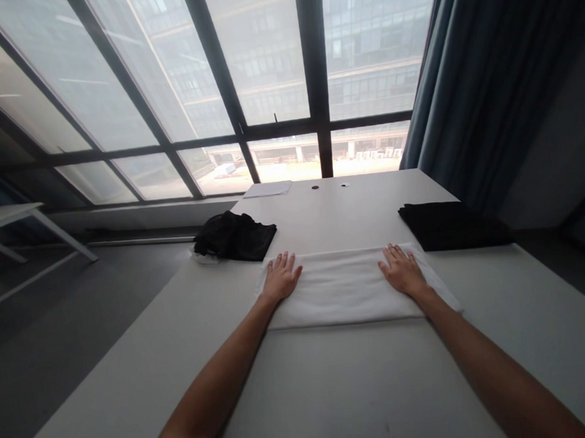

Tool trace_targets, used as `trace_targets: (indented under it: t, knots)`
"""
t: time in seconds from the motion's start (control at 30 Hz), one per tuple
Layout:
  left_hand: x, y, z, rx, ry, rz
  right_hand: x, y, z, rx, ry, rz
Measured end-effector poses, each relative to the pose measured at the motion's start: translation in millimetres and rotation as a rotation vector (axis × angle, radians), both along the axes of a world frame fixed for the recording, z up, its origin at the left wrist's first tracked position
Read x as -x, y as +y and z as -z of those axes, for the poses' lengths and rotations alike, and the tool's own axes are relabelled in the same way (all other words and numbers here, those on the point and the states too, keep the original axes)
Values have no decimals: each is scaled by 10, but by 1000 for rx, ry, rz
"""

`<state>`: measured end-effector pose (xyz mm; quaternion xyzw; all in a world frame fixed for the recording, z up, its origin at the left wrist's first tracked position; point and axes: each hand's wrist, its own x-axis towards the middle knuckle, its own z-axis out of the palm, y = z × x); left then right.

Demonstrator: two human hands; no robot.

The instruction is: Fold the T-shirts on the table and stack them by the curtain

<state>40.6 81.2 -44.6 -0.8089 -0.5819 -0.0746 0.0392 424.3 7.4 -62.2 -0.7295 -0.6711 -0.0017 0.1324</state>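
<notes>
Left hand (280, 278) and right hand (403, 270) lie spread flat on white fabric (345, 289), seemingly folded already, like right-side black fabric (456, 226); left-side black bundle (236, 236) isn't.

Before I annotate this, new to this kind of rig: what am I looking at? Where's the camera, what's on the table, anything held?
There's no machine here: these are a person's bare left hand and right hand. The single picture comes from a camera worn on the head, looking forward and down, so the forearms enter from the bottom. Both hands lie palm down on a flat white cloth, one near each end; neither has a grip on anything. On the white table beyond it are a rumpled black cloth at left and a neatly folded black cloth at right. Windows stand behind.
</notes>
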Motion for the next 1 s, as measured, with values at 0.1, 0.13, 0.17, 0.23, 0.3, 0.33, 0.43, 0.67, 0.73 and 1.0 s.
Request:
trace_targets:
  t: [0.1, 0.13, 0.17, 0.23, 0.3, 0.33, 0.43, 0.67, 0.73, 1.0]
  knots:
    - [-51, -2, 0, 23, 8, -27, -42, 3, -28, -13, 28, 2]
    - [-70, -9, -9, 21, 7, -30, -76, -2, -42, -28, 36, 10]
    - [-80, -17, -20, 12, 3, -29, -119, -10, -56, -49, 38, 22]
    - [-68, -27, -34, -39, -12, -28, -220, -35, -70, -78, 29, 54]
    - [-16, -25, -31, -81, -15, -47, -313, -62, -59, -47, 16, 78]
    - [17, -19, -24, -74, -8, -65, -348, -73, -46, -20, 13, 86]
    - [97, 2, -3, 17, 19, -116, -392, -88, -14, 24, 8, 97]
    - [-292, -192, -302, -46, -53, -12, -120, -136, -171, -190, -9, 70]
    - [-625, -300, -416, -30, -90, 120, 54, -150, -203, -197, 5, -28]
    - [-1794, -483, -127, 60, -141, 357, 354, -125, -148, 36, 147, -189]
